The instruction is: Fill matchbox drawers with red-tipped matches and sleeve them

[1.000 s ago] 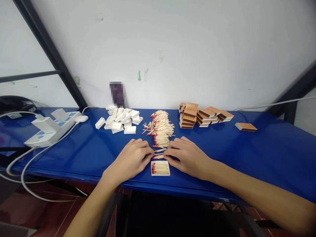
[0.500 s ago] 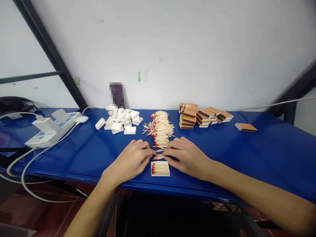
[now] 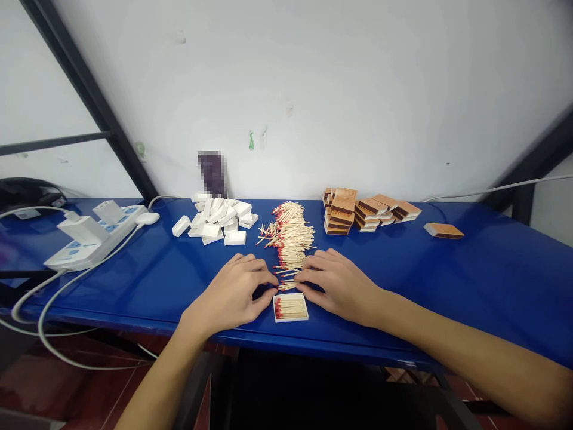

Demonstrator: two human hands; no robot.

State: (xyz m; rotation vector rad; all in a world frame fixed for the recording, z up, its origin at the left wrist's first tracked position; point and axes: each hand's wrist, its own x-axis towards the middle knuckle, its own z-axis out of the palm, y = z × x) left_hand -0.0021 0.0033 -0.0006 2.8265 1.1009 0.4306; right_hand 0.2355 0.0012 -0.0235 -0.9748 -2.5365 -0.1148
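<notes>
On the blue table, a small group of red-tipped matchsticks [image 3: 287,286] lies between my two hands. My left hand [image 3: 239,289] has its thumb and index finger curved together at the red heads. At the plain ends, my right hand [image 3: 336,279] grips with bent index finger and thumb; its fingertips partly cover the sticks. Just in front of them, nearest me, stands a white matchbox tray [image 3: 290,321] holding a layer of matches with heads to the left. Behind my fingers stretches a long heap of loose matches [image 3: 293,230].
White empty trays [image 3: 217,216] are piled back left. Brown matchbox sleeves [image 3: 344,206] are stacked back right, with a single matchbox [image 3: 444,230] farther right. A power strip [image 3: 85,254] with cables sits at the left. The wall borders the table [image 3: 403,269] behind.
My left hand's fingertips have moved slightly left and toward me, with thumb and index finger a little apart. My right hand has stayed nearly still. A few matches between the hands have shifted.
</notes>
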